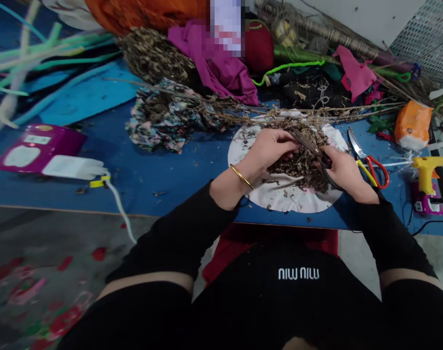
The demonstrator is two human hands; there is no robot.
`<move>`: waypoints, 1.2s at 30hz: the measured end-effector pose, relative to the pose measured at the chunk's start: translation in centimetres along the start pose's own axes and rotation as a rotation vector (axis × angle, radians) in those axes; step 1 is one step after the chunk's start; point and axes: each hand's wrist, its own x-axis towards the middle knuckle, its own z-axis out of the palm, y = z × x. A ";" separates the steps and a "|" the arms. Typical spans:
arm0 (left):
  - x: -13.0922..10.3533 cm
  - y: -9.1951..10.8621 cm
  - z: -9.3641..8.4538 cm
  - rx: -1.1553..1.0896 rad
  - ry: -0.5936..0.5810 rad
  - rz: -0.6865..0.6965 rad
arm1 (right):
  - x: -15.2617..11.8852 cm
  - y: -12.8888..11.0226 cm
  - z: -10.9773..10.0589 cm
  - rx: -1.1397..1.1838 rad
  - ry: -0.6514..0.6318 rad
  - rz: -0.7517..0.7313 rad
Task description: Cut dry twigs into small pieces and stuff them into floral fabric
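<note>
A round white cloth lies at the table's front edge, with a heap of dry brown plant bits on it. Over the heap, my right hand is wrapped round dark-handled scissors, whose blades point up and left towards my left hand. My left hand, with a gold bangle at its wrist, is pinched at the blade tips; what its fingers hold is too small to make out. Long dry stems run across the cloth's far side.
Red-and-yellow handled scissors, a yellow glue gun and an orange packet are at the right. A floral cloth bundle, a purple packet and a white glove lie left on the blue table.
</note>
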 end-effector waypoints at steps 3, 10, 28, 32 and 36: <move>-0.1 0.1 0.0 -0.017 -0.020 -0.001 | 0.0 0.0 -0.1 0.042 0.019 0.010; -0.1 0.2 0.2 -0.010 0.001 -0.005 | -0.2 0.0 -0.2 0.084 0.015 0.017; 0.2 -0.2 0.4 -0.015 0.018 0.020 | -0.2 -0.2 0.1 -0.004 0.005 -0.022; 0.2 -0.2 0.4 -0.037 0.032 0.009 | -0.2 -0.4 -0.1 0.010 -0.010 -0.016; 0.3 -0.2 0.4 -0.056 0.054 -0.009 | -0.1 -0.3 0.1 -0.010 0.042 -0.014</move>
